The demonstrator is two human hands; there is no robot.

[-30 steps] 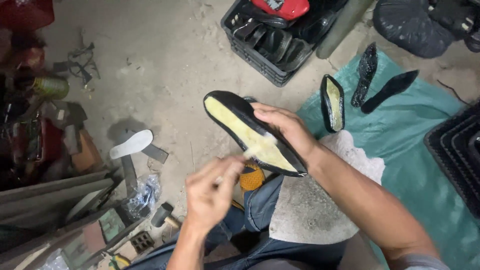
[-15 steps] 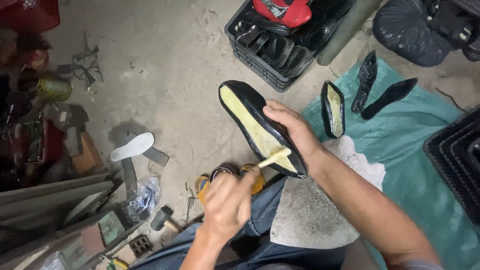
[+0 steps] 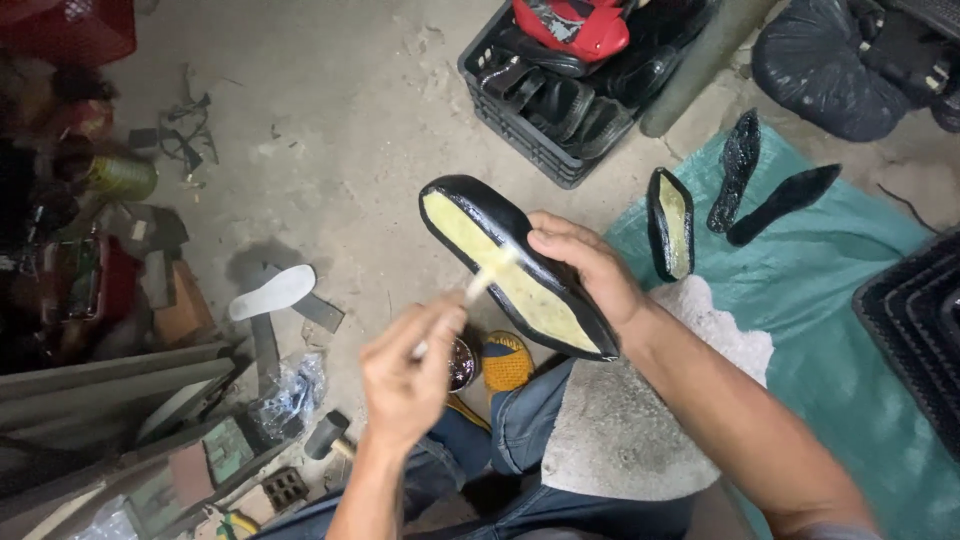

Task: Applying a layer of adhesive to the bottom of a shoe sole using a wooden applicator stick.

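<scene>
Concrete floor [image 3: 330, 120]; left hand [image 3: 405, 375] pinching brush [image 3: 490, 272], now higher on sole [image 3: 515, 265] in right hand [image 3: 590, 270].

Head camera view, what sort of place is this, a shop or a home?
Most likely a small shoe-making or repair workshop. The right hand holds a black shoe sole smeared with yellowish glue, a black crate is packed with soles, and more soles lie on a green tarp.
</scene>
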